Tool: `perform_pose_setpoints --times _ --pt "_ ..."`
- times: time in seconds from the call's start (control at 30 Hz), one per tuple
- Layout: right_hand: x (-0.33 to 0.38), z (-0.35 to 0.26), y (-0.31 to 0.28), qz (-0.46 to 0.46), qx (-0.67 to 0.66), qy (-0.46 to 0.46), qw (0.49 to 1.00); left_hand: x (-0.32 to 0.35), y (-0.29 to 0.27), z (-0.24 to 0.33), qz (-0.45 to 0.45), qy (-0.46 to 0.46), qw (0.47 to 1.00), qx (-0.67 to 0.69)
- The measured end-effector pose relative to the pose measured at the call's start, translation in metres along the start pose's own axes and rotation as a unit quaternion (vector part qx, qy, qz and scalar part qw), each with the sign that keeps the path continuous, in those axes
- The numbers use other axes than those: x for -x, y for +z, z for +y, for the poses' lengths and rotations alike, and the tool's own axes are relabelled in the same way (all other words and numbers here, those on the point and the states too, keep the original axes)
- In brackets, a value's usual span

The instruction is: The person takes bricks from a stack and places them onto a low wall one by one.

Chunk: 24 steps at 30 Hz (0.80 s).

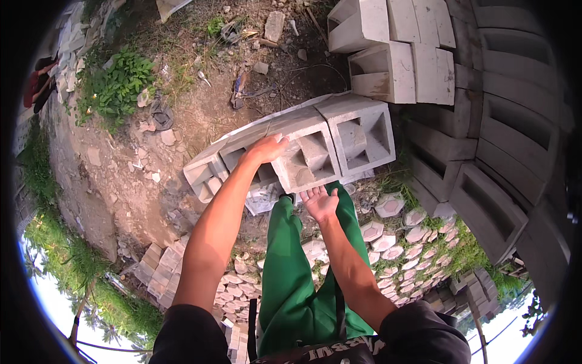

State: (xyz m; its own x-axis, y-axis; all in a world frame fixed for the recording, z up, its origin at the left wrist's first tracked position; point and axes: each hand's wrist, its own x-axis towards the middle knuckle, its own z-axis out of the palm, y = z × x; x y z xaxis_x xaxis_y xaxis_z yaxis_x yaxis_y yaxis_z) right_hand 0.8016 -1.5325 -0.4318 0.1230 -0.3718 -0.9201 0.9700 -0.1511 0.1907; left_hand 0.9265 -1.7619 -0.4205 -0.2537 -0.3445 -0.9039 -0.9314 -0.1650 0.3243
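Note:
In front of me stands a row of grey hollow concrete blocks, their openings facing me. My left hand (pixel 267 148) is closed over the upper left corner of one concrete block (pixel 308 156), fingers curled at its top. Just below that block's lower edge, my right hand (pixel 321 203) is palm up with its fingers spread. Its fingertips come up to the edge; whether they bear any weight I cannot tell. Another concrete block (pixel 364 138) sits close against the right side, and more blocks (pixel 206 176) continue to the left.
Stacked pale blocks (pixel 400 73) rise at the far right, beside a tall wall of grey blocks (pixel 491 206). Hexagonal pavers (pixel 388 242) lie around my feet. Rubble and a leafy plant (pixel 124 79) are on the dirt. Another person (pixel 39 88) is at the far left.

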Motion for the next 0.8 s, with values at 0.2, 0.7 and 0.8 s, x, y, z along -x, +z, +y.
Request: perform_pose_setpoints --times 0.2,0.7,0.8 --pt "0.124 0.033 0.017 -0.015 0.123 0.026 0.992 0.143 0.047 -0.026 0.082 0.029 0.995 0.046" --pt "0.405 0.055 -0.033 -0.020 0.359 -0.336 0.871 0.386 0.143 0.083 -0.221 0.217 0.951 0.003" --pt "0.427 0.040 -0.093 0.007 0.345 -0.431 0.834 0.414 0.173 0.136 -0.307 0.222 0.922 -0.083"
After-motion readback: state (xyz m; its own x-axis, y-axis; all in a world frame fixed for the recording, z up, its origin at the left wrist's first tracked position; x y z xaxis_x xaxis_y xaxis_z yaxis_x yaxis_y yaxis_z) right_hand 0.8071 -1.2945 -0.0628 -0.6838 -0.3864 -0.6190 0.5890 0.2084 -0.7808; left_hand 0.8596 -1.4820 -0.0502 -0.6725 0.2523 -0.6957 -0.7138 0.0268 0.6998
